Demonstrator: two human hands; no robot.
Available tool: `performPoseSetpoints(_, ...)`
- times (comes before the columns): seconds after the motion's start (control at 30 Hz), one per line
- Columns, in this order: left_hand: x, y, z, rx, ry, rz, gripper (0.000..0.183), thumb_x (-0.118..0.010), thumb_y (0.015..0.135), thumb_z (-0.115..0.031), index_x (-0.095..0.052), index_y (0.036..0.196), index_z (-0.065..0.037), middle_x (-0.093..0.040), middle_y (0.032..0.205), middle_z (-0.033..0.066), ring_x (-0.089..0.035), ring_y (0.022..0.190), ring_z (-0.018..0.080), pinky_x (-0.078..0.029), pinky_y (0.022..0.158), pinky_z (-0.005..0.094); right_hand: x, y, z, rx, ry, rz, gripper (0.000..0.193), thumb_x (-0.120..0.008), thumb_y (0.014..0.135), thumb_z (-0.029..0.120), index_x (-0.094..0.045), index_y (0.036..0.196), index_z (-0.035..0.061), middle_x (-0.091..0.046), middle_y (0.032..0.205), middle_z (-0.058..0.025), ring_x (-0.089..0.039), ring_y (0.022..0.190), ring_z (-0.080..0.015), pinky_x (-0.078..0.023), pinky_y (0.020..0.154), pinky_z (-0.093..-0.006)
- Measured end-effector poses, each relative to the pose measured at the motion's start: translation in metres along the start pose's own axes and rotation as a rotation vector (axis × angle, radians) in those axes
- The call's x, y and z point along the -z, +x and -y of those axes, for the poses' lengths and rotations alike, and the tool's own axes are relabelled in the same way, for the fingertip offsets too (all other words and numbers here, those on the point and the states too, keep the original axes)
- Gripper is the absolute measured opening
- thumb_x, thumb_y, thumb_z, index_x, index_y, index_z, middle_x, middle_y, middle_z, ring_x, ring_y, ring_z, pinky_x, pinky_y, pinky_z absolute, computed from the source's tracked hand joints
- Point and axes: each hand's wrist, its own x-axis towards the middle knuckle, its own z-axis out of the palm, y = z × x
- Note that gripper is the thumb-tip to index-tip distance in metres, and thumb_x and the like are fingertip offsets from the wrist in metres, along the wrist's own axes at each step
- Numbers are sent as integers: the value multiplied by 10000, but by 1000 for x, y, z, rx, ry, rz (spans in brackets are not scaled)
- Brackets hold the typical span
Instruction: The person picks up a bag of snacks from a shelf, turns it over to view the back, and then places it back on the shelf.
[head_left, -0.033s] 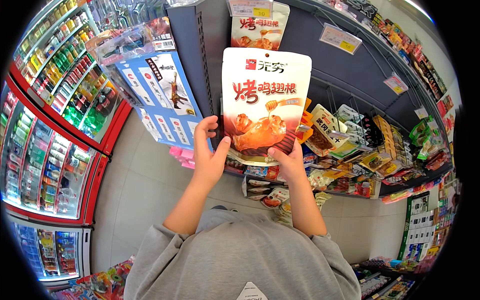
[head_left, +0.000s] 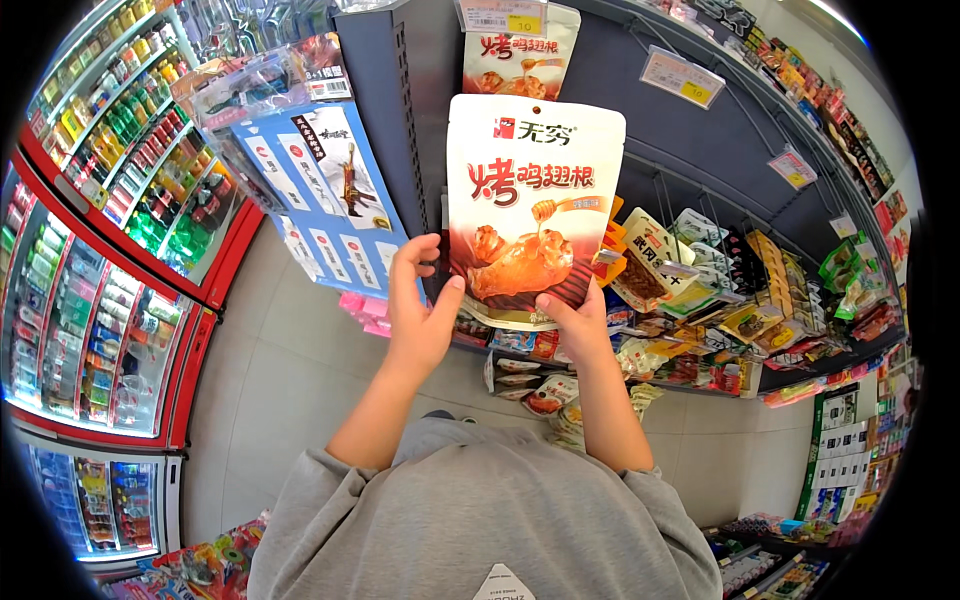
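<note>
A white and brown snack pouch [head_left: 535, 215] with a picture of roasted chicken drumsticks hangs upright in front of me. My right hand [head_left: 580, 318] grips its lower right corner, thumb on the front and the other fingers mostly behind. At the lower left edge is my left hand [head_left: 420, 305], its fingers apart and slightly bent. Its thumb tip is at the pouch's edge; whether it touches, I cannot tell. Behind the top of the held pouch, a matching pouch [head_left: 520, 62] hangs on the dark shelf rack beneath a price tag [head_left: 503, 17].
A blue carded toy pack [head_left: 318, 190] hangs left of the rack's upright panel [head_left: 385, 95]. Red-framed drink coolers [head_left: 195, 370] line the left side. To the right, several snack packets [head_left: 650, 262] hang on hooks, with price tags [head_left: 682, 77] above. Grey floor tiles [head_left: 290, 400] lie below.
The pouch has shifted very slightly to the right. My left hand has moved a touch with it, and my right hand keeps its grip.
</note>
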Motion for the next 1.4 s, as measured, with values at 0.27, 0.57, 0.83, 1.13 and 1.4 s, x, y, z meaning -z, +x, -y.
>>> performPoseSetpoints(0.27, -17, -22, -30, -41, -36, 240, 530, -591, 767, -56, -396, 1259, -24, -428, 1253, 105, -425, 1142, 206, -339, 928, 329, -14, 0, -5, 85, -82, -118, 530, -660, 752, -19, -390, 1208, -10, -530, 1154, -106, -528, 1053, -168, -428, 912, -317)
performPoseSetpoints(0.57, -33, -28, -23, -64, 99, 275, 682, -624, 785, -114, -266, 1357, -20, -323, 1345, 142, -322, 1253, 261, -287, 1008, 394, -27, -7, -14, 143, -181, -122, 513, -631, 775, -20, -384, 1224, -17, -526, 1156, -111, -527, 1050, -161, -433, 893, -296)
performPoseSetpoints(0.83, -37, -24, -12, 43, -89, 244, 767, -652, 779, -179, -204, 1386, -43, -274, 1360, 147, -307, 1256, 266, -278, 1021, 431, -31, -12, -26, 268, -280, -3, 643, -623, 782, 86, -307, 1335, -1, -460, 1244, -126, -476, 1129, -202, -406, 929, -326)
performPoseSetpoints(1.13, -31, -24, 4, 201, -354, 197, 760, -677, 769, -219, -246, 1369, -41, -321, 1311, 133, -368, 1212, 257, -324, 993, 411, -43, -16, -13, 395, -755, 19, 750, -719, 598, 121, -410, 1273, 19, -469, 1209, -175, -455, 1139, -305, -373, 943, -384)
performPoseSetpoints(1.4, -21, -23, 7, 282, -638, 206, 635, -555, 788, -114, -277, 1352, -27, -365, 1294, 99, -403, 1148, 202, -363, 963, 369, -44, -20, -5, 439, -800, 136, 799, -740, 563, 212, -417, 1273, 38, -419, 1234, -165, -393, 1165, -313, -324, 973, -410)
